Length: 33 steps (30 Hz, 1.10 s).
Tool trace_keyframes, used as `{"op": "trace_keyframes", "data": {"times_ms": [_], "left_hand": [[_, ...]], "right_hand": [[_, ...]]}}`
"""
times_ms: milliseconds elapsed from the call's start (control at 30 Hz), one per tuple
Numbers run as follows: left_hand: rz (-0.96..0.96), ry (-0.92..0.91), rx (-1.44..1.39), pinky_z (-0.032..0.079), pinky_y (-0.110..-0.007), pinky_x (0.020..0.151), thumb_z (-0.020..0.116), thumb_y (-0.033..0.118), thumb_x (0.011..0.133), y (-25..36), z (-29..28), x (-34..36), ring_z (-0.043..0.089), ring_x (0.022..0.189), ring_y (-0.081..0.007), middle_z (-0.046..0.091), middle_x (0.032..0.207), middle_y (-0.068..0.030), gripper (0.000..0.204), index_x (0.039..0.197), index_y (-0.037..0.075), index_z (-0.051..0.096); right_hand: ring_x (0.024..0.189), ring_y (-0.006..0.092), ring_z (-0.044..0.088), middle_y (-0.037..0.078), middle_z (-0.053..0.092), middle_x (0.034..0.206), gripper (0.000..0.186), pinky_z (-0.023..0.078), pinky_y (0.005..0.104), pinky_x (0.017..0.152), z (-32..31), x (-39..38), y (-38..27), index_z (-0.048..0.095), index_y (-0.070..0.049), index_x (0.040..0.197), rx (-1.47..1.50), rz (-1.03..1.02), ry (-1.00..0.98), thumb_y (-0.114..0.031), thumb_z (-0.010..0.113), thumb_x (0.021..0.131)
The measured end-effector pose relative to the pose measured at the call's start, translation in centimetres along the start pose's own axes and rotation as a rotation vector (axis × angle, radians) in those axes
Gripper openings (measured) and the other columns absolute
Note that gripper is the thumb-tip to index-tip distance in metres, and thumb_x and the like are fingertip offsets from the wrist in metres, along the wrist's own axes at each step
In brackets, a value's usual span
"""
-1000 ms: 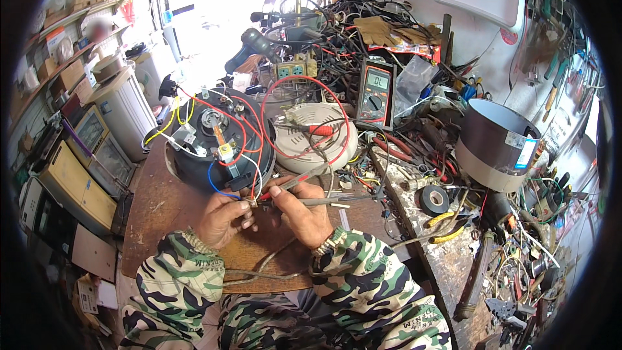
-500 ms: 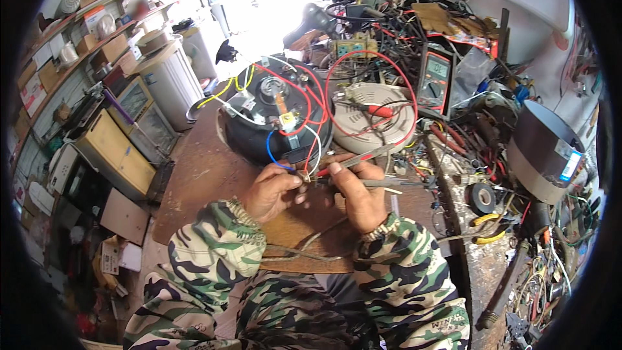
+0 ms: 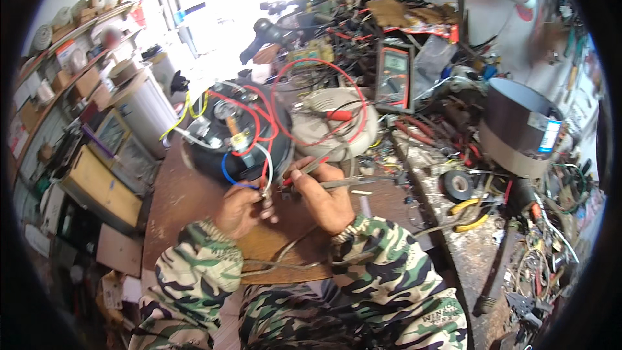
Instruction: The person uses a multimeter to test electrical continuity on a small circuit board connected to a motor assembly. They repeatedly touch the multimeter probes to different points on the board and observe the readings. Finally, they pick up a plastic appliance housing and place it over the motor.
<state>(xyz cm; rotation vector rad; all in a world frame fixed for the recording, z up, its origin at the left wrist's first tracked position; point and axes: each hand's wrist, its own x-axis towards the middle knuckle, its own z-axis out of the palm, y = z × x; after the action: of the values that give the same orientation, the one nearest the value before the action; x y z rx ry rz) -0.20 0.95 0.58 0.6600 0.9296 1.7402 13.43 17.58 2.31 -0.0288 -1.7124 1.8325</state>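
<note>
My left hand [image 3: 240, 210] pinches the joined ends of a blue wire [image 3: 228, 174] and a white wire [image 3: 269, 159] in front of a round black appliance base [image 3: 202, 161]. That base lies with its wiring side up, red wires [image 3: 273, 131] looping over it. My right hand [image 3: 324, 199] is closed on a red test probe [image 3: 288, 181], whose tip points toward the wire ends. Whether the tip touches them I cannot tell. A long thin grey tool or lead [image 3: 363, 181] also runs out beside the right fingers.
A beige round vented cover [image 3: 353, 144] sits beside the base, a red-and-black probe on it. Behind it stands a multimeter [image 3: 394, 76]. Black tape [image 3: 457, 185], yellow-handled pliers [image 3: 472, 220], a metal cylinder [image 3: 518, 131] and tangled wires crowd the right; a brown cord [image 3: 285, 263] crosses the tabletop.
The whole view has shifted, so the bench and both hands appear farther left. Both hands keep their grips, with a slightly wider gap between their fingers.
</note>
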Motion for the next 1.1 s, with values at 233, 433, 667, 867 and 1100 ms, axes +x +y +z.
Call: {"op": "trace_keyframes", "data": {"times_ms": [233, 433, 667, 867, 1100], "left_hand": [[0.053, 0.045, -0.017, 0.049, -0.040, 0.071, 0.045, 0.005, 0.088, 0.0, 1.4, -0.2, 0.053, 0.071, -0.0189, 0.054, 0.082, -0.0085, 0.020, 0.106, 0.002, 0.055], [0.047, 0.049, 0.029, 0.051, -0.042, 0.072, 0.047, 0.006, 0.088, -0.1, 1.7, 0.7, 0.054, 0.069, -0.0186, 0.056, 0.082, -0.0087, 0.020, 0.106, 0.001, 0.055], [0.030, 0.080, 0.013, 0.051, -0.043, 0.073, 0.047, 0.004, 0.089, -0.2, 1.1, 0.3, 0.054, 0.069, -0.0194, 0.057, 0.081, -0.0099, 0.020, 0.107, 0.000, 0.055], [0.013, 0.146, 0.056, 0.046, -0.042, 0.067, 0.050, 0.006, 0.089, 0.2, 1.9, -0.2, 0.052, 0.068, -0.0192, 0.056, 0.080, -0.0085, 0.011, 0.094, 0.002, 0.059], [-0.010, 0.152, 0.072, 0.047, -0.040, 0.064, 0.053, 0.012, 0.089, 0.3, 2.1, 0.1, 0.052, 0.065, -0.0181, 0.055, 0.077, -0.0074, 0.012, 0.091, 0.002, 0.058]], "right_hand": [[0.073, 0.0308, 0.067, 0.019, 0.068, 0.078, 0.021, 0.051, 0.0394, 0.067, -9.3, 8.6, -2.8, 0.066, 0.001, 0.098, -0.580, -0.095, 0.327, -0.017, 0.061, 0.087], [0.090, 0.0445, 0.064, 0.026, 0.067, 0.090, 0.025, 0.050, 0.0498, 0.077, -20.8, 13.4, -2.4, 0.069, -0.004, 0.102, -1.315, -0.132, 0.444, -0.018, 0.067, 0.081], [0.096, 0.0438, 0.062, 0.024, 0.067, 0.098, 0.029, 0.049, 0.0502, 0.082, -23.6, 15.9, -0.4, 0.068, -0.007, 0.103, -1.522, -0.159, 0.253, -0.011, 0.070, 0.075], [0.093, 0.0458, 0.061, 0.027, 0.064, 0.095, 0.026, 0.049, 0.0516, 0.079, -25.2, 18.1, 1.1, 0.066, -0.001, 0.096, -1.530, -0.216, 0.237, 0.000, 0.060, 0.070], [0.090, 0.0414, 0.063, 0.019, 0.062, 0.096, 0.029, 0.050, 0.0493, 0.076, -24.5, 17.8, 0.6, 0.066, -0.008, 0.102, -1.586, -0.293, 0.140, -0.001, 0.060, 0.075]]}}
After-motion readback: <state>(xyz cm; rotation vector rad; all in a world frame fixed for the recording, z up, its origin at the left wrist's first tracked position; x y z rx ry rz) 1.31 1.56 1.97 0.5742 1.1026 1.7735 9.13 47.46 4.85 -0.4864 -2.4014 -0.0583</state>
